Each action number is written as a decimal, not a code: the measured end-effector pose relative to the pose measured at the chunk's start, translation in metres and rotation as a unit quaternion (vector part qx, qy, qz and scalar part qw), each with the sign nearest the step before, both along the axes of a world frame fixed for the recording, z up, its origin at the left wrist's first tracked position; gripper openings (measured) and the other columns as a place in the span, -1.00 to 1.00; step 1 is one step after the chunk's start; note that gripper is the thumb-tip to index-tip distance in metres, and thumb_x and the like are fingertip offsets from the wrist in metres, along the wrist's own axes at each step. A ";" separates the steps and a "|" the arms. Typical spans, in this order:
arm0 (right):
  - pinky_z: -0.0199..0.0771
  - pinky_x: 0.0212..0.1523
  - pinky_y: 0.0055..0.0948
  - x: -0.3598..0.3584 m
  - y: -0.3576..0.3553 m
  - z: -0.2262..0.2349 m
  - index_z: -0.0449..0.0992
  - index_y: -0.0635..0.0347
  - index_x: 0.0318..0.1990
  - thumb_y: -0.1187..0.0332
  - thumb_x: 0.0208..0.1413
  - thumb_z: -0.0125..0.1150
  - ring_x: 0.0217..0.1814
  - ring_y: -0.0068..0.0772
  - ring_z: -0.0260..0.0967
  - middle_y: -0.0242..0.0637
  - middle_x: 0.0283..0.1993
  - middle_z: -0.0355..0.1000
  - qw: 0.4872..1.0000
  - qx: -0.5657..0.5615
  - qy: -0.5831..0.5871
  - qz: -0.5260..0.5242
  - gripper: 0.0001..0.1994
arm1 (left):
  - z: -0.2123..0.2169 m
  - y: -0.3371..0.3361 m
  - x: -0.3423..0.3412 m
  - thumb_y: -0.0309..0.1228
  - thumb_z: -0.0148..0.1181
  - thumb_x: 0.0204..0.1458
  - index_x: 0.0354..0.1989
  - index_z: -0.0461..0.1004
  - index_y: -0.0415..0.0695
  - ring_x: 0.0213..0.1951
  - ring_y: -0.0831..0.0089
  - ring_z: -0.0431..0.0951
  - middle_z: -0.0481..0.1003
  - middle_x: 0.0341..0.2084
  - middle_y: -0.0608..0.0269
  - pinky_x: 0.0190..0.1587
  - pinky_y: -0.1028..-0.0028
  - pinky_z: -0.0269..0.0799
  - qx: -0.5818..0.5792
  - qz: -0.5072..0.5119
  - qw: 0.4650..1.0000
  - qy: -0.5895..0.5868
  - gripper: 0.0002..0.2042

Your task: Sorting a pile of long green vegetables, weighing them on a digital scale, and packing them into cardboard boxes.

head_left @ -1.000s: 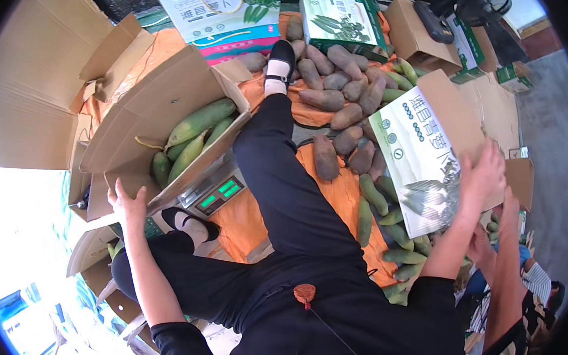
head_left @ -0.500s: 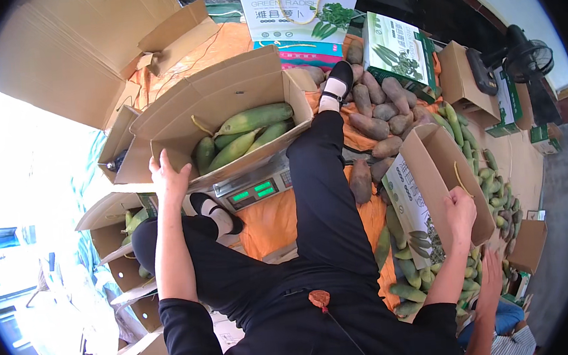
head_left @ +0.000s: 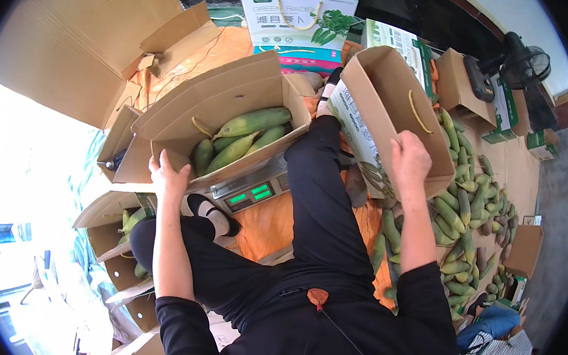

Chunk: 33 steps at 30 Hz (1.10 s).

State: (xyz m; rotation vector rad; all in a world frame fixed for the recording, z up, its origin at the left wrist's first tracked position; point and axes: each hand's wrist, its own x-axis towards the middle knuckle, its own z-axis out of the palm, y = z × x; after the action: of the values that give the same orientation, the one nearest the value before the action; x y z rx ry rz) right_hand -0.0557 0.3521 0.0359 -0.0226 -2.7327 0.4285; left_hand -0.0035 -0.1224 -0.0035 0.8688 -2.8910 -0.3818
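So my left grip (head_left: 171, 178) is on the near left edge of the open carton (head_left: 217, 92), thumb and fingers parted over the cardboard. Honestly can't tell if it's properly pinching or just resting there. A few long green vegetables (head_left: 253, 121) lie inside that carton, and it looks to be sitting on the scale (head_left: 252, 195), which has green lit digits facing me.

My right grip (head_left: 409, 162) is curled tight around the near wall of the printed box (head_left: 373, 117), fingers bunched on the edge. The box is tilted, mouth open toward the right, with a yellow rope handle (head_left: 419, 113) hanging inside just above my knuckles. It's over by my outstretched leg (head_left: 322, 194), covering part of my shoe.

Right of that there's a big pile of green vegetables (head_left: 463, 213), an orange sheet (head_left: 268, 225) lies under my legs, and a black fan (head_left: 529, 68) stands near the far right corner.
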 end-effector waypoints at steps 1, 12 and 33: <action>0.37 -0.34 -0.13 -0.008 -0.009 -0.011 0.35 0.14 -0.41 0.37 -0.04 0.19 -0.31 -0.03 0.38 -0.16 -0.42 0.38 1.000 0.017 -0.013 -0.001 -0.87 | -0.001 0.001 0.000 -0.24 0.34 -0.21 0.22 0.16 -0.14 0.13 -0.13 0.25 0.03 0.22 -0.24 0.16 0.17 0.24 -0.002 -0.006 1.000 0.002 -0.24; 0.37 -0.32 -0.03 -0.034 -0.026 -0.041 0.32 0.20 -0.41 0.27 -0.04 0.22 -0.34 0.07 0.40 -0.06 -0.40 0.41 0.994 -0.014 -0.103 -0.025 -0.77 | 0.011 0.010 -0.005 -0.26 0.36 -0.20 0.25 0.11 -0.12 0.13 -0.17 0.22 0.01 0.22 -0.25 0.14 0.16 0.27 0.013 0.021 0.999 -0.028 -0.21; 0.42 -0.21 -0.31 -0.093 -0.095 -0.016 0.48 0.24 -0.27 0.14 0.00 0.23 -0.27 -0.24 0.46 -0.15 -0.29 0.48 0.939 -0.221 -0.173 0.200 -0.68 | 0.075 -0.043 -0.003 -0.15 0.32 -0.16 0.23 0.10 -0.25 0.02 0.07 0.43 0.41 -0.06 -0.18 0.09 0.28 0.31 0.171 -0.064 0.977 -0.109 -0.20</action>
State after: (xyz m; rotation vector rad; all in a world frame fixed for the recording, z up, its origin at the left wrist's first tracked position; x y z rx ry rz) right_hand -0.1484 0.2574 0.0202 0.3809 -2.9102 1.2553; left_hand -0.0062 -0.1651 0.0712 0.8121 -3.1498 -0.8687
